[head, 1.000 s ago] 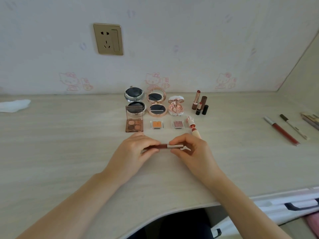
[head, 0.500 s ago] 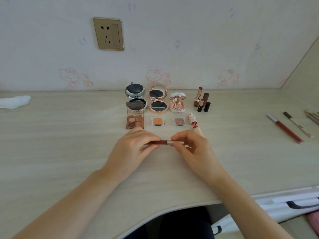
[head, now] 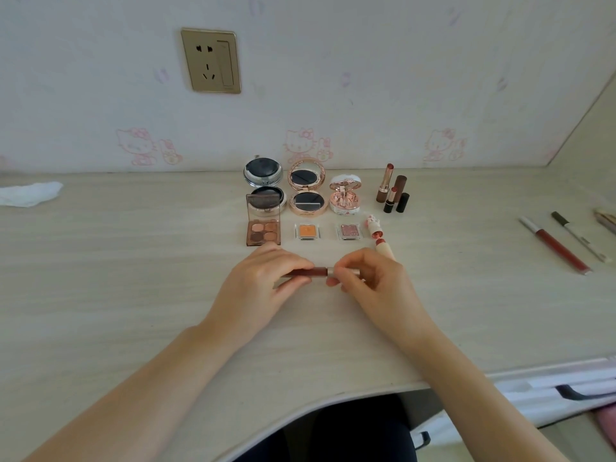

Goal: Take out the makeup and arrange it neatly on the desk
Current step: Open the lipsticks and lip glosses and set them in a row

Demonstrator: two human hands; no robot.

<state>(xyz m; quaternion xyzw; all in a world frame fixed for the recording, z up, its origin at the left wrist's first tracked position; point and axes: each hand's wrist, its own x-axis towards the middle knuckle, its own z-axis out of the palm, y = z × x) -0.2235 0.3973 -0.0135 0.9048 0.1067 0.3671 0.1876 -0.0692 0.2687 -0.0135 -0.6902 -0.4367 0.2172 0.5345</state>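
A dark red lip gloss tube (head: 316,271) with a silver cap lies level just above the desk (head: 133,295). My left hand (head: 260,285) grips its red body and my right hand (head: 370,281) pinches the cap end. Behind my hands stand rows of makeup: a silver compact (head: 263,176), a gold compact (head: 306,191), a pink compact (head: 345,195), a four-colour eyeshadow palette (head: 263,228), an orange single shadow (head: 307,231), a pink single shadow (head: 350,231) and upright lipsticks (head: 393,193). A cream lipstick (head: 383,246) lies open beside my right hand.
At the right lie a long red lip gloss (head: 553,245), a white pencil (head: 578,236) and more pencils at the frame edge. A white tissue (head: 30,193) sits at the far left. A wall socket (head: 210,61) is above. A white drawer with a dark handle (head: 580,391) is open at lower right.
My hands and the lip gloss tube stay nearly in place. My right fingers have shifted along the cap end, and the view has tilted slightly.
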